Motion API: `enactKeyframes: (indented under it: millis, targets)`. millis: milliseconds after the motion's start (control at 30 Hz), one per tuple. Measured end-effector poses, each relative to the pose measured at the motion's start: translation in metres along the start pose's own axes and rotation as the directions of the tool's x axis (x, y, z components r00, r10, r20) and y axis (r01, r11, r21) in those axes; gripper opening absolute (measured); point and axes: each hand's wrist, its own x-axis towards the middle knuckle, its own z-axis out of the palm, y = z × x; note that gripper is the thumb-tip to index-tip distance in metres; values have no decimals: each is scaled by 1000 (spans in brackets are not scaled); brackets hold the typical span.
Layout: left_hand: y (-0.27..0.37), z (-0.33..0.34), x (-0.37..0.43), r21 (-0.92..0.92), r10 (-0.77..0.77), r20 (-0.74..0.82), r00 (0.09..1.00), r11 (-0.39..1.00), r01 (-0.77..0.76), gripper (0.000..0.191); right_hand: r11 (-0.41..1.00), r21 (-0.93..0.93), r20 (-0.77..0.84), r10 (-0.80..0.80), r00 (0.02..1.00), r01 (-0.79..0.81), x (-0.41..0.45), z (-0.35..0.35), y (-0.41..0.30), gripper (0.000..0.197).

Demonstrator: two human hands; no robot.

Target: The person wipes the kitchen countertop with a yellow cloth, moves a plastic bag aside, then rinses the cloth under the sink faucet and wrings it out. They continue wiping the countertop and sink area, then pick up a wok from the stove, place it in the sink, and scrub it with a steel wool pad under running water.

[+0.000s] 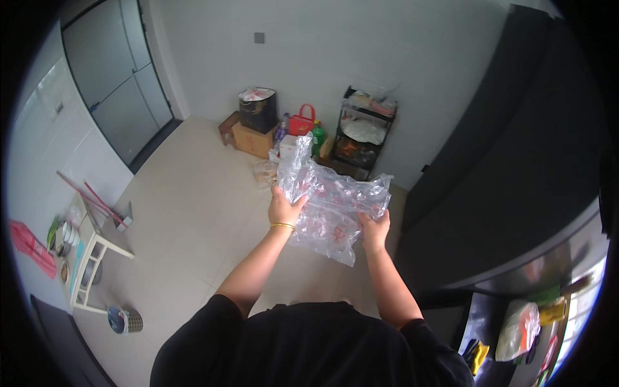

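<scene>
Stretched between my two hands, out in front of my body, is a crumpled clear plastic bag (333,193) with red print. My left hand (284,209), with a gold-coloured bangle at the wrist, grips its left side, thumb on top. At the bag's right edge my right hand (375,226) pinches the film between thumb and fingers. One part of the bag sticks up above my left hand, and a loose part hangs below between the hands. The fingers under the film are partly hidden.
Against the wall ahead stand a black shelf rack (366,128), a red handbag (302,123), a green bottle (317,138) and a cardboard box (253,140). A white table (104,242) and a waste bin (132,321) are at left. A dark cabinet (488,145) rises at right.
</scene>
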Motion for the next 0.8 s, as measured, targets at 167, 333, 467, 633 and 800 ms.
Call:
enactKeyframes:
  millis: [167,333,467,633,800]
  targets:
    - [-35,22,10,-502,-49,-60,997,865,12,66,669,-573,200,-448,872,475,-12,101,-16,51]
    - [-14,9,36,-706,-90,140,986,689,163,59,588,-325,666,-413,621,740,3,157,15,57]
    - [-56,22,95,-671,6,4,1000,741,-2,33,654,-28,818,-420,393,756,52,196,27,56]
    - [-78,4,169,-676,-78,-73,994,737,8,24,918,57,841,-256,477,393,153,227,28,67]
    - [-90,-30,214,-665,-138,46,989,735,133,29,994,106,887,-100,451,12,212,315,81,74]
